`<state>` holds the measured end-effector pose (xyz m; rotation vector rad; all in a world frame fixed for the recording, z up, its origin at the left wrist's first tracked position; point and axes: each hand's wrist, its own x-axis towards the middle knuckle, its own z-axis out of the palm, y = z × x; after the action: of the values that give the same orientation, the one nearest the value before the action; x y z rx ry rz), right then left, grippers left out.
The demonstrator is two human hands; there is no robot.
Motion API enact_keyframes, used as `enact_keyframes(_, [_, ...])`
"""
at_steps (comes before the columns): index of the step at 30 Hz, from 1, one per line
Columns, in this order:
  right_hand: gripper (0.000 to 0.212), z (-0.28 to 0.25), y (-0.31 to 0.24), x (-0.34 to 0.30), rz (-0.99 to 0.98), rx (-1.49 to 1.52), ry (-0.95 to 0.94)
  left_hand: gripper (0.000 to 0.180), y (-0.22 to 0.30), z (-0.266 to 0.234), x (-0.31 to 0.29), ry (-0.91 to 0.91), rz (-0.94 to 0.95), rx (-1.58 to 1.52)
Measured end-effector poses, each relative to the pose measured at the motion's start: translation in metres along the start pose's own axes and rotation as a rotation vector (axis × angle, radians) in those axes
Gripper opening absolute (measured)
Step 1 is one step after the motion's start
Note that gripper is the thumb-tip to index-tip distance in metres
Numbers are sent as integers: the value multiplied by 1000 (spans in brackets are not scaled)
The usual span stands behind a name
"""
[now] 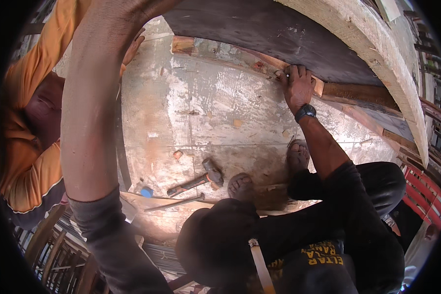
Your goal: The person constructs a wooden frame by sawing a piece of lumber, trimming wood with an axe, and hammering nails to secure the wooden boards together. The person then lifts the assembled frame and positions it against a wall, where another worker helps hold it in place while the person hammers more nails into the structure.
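Note:
My right hand [299, 88], with a dark watch on its wrist, is at the foot of a dark, curved panel [279, 34]. Its fingers are bent over a wooden strip [269, 61] that runs along the panel's lower edge. My left forearm [90, 108] reaches up across the left side. Only the back part of my left hand [142, 6] shows at the top edge, near the panel; its fingers are out of the picture. A hammer [198, 180] with a dark and orange handle lies near my feet, beside a long metal bolt [176, 202] and a blue cap [146, 191].
At the left crouches a co-worker in an orange sleeve [34, 68], one hand [132, 49] partly behind my forearm. A thick, curved timber [377, 49] arches over the right side. Wood chips lie on the worn plank floor [220, 108]. A red plastic crate [426, 193] stands far right. A cigarette [260, 267] juts up from below.

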<state>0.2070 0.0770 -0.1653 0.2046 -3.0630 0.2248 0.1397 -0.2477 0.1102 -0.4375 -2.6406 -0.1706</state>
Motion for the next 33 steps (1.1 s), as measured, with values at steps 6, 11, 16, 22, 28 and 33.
enact_keyframes(6, [34,8,-2,0,-17,-2,36,72,-3,-1,-14,193,150,-112])
enact_keyframes(11, [30,14,10,0,-40,3,76,72,-14,23,-13,255,257,67])
enact_keyframes(16, [30,10,8,-1,-24,97,86,45,40,83,-81,654,452,-175])
enact_keyframes(22, [29,11,1,-1,-41,134,121,59,89,235,-146,-196,238,-352])
enact_keyframes(28, [29,7,3,-7,3,185,153,60,96,304,-162,-190,169,-330])
enact_keyframes(33, [47,-21,17,-53,-168,226,123,52,96,313,-173,-223,116,-292])
